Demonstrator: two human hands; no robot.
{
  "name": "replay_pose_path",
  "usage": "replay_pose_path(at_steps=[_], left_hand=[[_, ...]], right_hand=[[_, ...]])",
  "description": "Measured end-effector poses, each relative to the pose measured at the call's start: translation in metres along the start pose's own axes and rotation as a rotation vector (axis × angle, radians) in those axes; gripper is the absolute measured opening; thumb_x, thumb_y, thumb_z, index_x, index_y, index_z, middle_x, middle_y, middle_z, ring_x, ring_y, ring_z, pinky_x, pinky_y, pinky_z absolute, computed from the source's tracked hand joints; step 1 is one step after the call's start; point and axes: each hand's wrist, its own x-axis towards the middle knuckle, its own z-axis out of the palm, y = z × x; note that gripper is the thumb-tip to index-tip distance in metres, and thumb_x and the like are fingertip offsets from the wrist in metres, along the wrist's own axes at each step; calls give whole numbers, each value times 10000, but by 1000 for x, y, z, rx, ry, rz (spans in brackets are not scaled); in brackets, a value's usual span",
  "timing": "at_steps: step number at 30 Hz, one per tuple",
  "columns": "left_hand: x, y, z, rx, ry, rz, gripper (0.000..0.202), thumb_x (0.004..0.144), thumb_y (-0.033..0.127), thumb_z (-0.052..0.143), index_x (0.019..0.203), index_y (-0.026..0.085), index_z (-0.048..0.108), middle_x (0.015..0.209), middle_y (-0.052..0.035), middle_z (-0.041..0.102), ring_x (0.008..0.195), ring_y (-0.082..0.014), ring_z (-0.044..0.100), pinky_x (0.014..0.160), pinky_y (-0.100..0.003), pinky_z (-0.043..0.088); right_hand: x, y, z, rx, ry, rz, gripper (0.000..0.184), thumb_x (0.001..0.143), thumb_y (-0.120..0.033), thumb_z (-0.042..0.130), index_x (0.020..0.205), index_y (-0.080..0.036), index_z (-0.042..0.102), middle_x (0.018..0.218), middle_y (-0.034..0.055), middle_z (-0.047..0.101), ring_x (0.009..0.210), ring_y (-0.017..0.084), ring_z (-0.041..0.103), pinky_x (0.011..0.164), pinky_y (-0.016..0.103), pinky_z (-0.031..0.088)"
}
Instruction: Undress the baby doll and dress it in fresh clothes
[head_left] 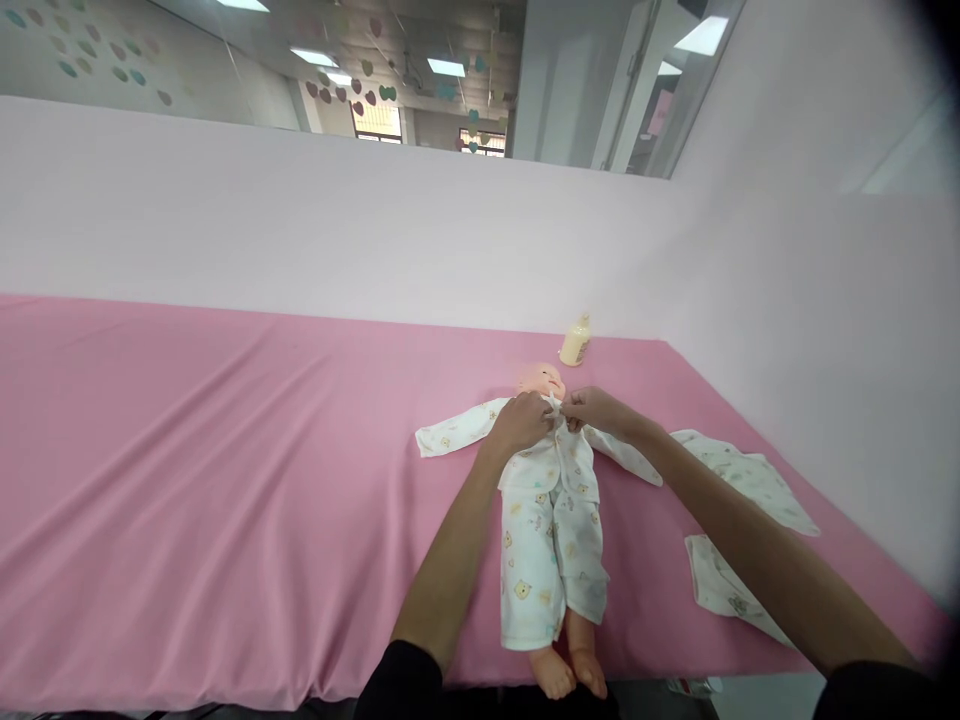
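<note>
A baby doll (541, 381) lies on its back, its feet over the front edge of the pink-covered table. It wears a white printed jacket (534, 468) with both sleeves spread out, and matching trousers (532, 575). At the jacket's neck, white ties (553, 405) show between my hands. My left hand (523, 422) is closed at the left side of the ties, fingers curled. My right hand (591, 408) pinches at the right side of them. The fingertips are small in view, but both hands appear to grip the ties.
Behind the doll's head stands a pale yellow bottle (576, 342). To the right lie folded white printed clothes (750, 475) and another white printed cloth (720, 580), partly behind my right forearm. A white wall (337, 225) with a window above borders the pink sheet (225, 480).
</note>
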Motion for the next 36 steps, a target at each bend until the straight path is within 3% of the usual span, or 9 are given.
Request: replay_pose_path(at_steps=[6, 10, 17, 22, 26, 30, 33, 34, 36], left_hand=[[2, 3, 7, 74, 58, -20, 233, 848, 154, 479, 624, 181, 538, 789, -65, 599, 796, -186, 560, 677, -301, 394], [1, 3, 8, 86, 50, -4, 218, 853, 130, 466, 666, 181, 565, 838, -71, 614, 855, -199, 567, 727, -304, 421], [0, 6, 8, 117, 48, 15, 237, 848, 125, 432, 651, 187, 547, 852, -76, 619, 877, -207, 561, 757, -312, 427], [-9, -7, -12, 13, 57, -48, 263, 887, 212, 453, 635, 183, 522, 834, -51, 617, 844, -185, 554, 751, -300, 411], [-13, -21, -19, -59, 45, -118, 269, 905, 258, 495, 650, 178, 529, 840, -37, 626, 804, -165, 553, 726, -289, 405], [-9, -19, -8, 20, 26, -128, 143, 872, 233, 513, 780, 184, 610, 919, -53, 652, 846, -188, 585, 757, -307, 446], [-6, -11, 3, 98, 67, 16, 197, 856, 202, 528, 1016, 189, 643, 1160, -71, 646, 1115, -216, 557, 958, -326, 444], [-5, -8, 6, 125, 58, 62, 211, 851, 206, 533, 1027, 184, 646, 1167, -77, 643, 1136, -220, 551, 978, -334, 441], [-5, -3, 9, 183, -50, 106, 172, 856, 203, 494, 886, 175, 662, 1052, -83, 660, 1018, -216, 596, 854, -326, 485]], right_hand=[[-4, 1, -5, -78, -45, -95, 97, 799, -242, 592, 740, -165, 595, 679, 14, 662, 657, 143, 618, 660, 250, 484], [-7, 5, -7, -196, -69, -154, 174, 860, -343, 568, 834, -173, 595, 770, 24, 679, 726, 162, 637, 677, 261, 458], [-4, 8, 8, -572, 141, -243, 196, 881, -253, 447, 690, -208, 445, 726, 3, 558, 684, 144, 487, 611, 257, 322], [-4, 19, 4, -520, 328, -124, 249, 825, -285, 501, 657, -227, 327, 634, -40, 437, 604, 122, 381, 560, 260, 257], [-17, 24, 2, -395, 378, 23, 244, 829, -364, 505, 679, -220, 376, 653, -31, 492, 603, 123, 438, 553, 248, 283], [-32, 15, 25, -456, 375, 47, 338, 825, -534, 547, 756, -219, 447, 753, 8, 594, 663, 162, 525, 569, 254, 323], [-36, 11, 46, -575, 314, 24, 331, 837, -524, 544, 726, -229, 443, 715, 22, 598, 663, 188, 547, 582, 275, 322], [-35, 12, 51, -611, 284, 12, 321, 858, -505, 519, 709, -232, 439, 704, 26, 601, 664, 196, 554, 585, 283, 320], [-31, 18, 56, -649, 248, 9, 305, 889, -455, 461, 679, -237, 427, 695, 35, 611, 660, 212, 566, 581, 298, 325]])
